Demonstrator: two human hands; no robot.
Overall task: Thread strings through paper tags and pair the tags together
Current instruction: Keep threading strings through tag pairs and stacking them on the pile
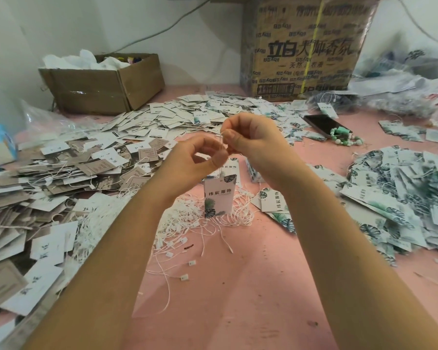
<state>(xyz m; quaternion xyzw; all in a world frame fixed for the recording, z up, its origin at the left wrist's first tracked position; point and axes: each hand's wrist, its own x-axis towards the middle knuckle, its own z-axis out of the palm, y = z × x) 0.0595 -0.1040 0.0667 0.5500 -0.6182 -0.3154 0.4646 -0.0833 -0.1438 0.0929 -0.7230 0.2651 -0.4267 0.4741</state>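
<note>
Tag position relative to the two grips, centre of frame. The left hand [200, 159] and right hand [253, 142] each pinch the thin white string [221, 141], the right grip just above the left. The white rectangular paper tag with green leaf print [219, 195] hangs directly below, long axis vertical, over the pink counter [238, 286]; the left hand is nearer.

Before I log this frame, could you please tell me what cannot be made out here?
In the head view:
Ends of the thin white string: covered by the fingers of the left hand and right hand pinching it.
Hole in the hanging white leaf-printed paper tag: too small.
Contents of the open brown cardboard box: under white wrapping.
Top of the large printed cardboard carton: cut by the upper edge.
</note>
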